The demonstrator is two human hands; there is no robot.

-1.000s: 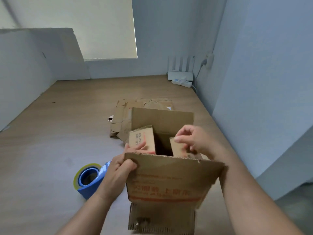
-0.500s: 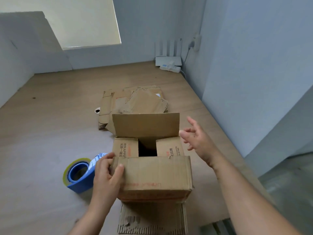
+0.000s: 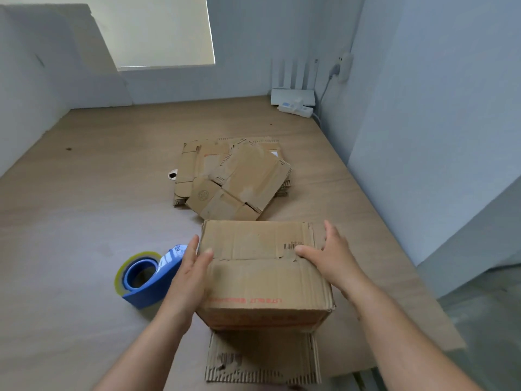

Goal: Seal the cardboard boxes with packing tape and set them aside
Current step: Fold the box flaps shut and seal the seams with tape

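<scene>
Cardboard box (image 3: pixel 262 280) sits closed on the tabletop (image 3: pixel 84 207); left grip (image 3: pixel 191 277) and right grip (image 3: pixel 332 258) flank it flat-palmed, clasping nothing, tape dispenser (image 3: pixel 149 280) just beside.

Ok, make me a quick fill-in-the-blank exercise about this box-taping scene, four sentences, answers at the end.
1. The top flaps of the cardboard box are folded ___.
2. The blue tape dispenser sits on the table on the box's ___ side.
3. The flattened cardboard pile lies ___ the box, farther from the person.
4. The left hand and the right hand both touch the ___.

Missing words: shut; left; behind; box.
</scene>
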